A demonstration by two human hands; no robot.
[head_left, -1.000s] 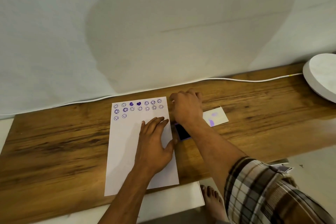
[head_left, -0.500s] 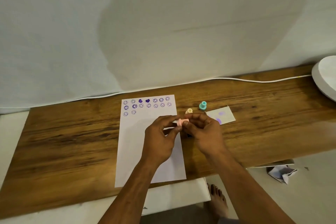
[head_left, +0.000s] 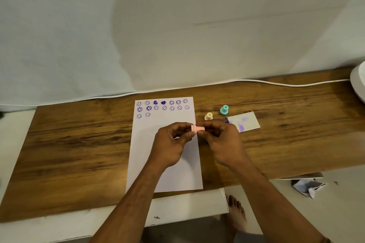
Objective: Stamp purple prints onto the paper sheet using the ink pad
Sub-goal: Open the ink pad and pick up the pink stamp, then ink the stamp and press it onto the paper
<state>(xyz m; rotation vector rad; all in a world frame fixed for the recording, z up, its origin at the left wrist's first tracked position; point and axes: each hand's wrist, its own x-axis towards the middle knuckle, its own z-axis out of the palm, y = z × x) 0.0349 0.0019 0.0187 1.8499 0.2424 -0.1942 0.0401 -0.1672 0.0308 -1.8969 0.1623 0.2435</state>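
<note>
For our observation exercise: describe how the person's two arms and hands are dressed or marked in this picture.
Both arms are bare from wrist to the frame's lower edge. The left hand and right hand show no gloves, rings, watch or markings. No sleeve is clearly visible.

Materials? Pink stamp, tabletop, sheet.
Pink stamp: probably moulded plastic, going by its smooth matte pastel surface. Tabletop: wood or wood-look laminate; streaky brown grain with slight sheen, can't tell which. Sheet: plain white paper, thin, flat and matte, with purple ink prints on it.
</note>
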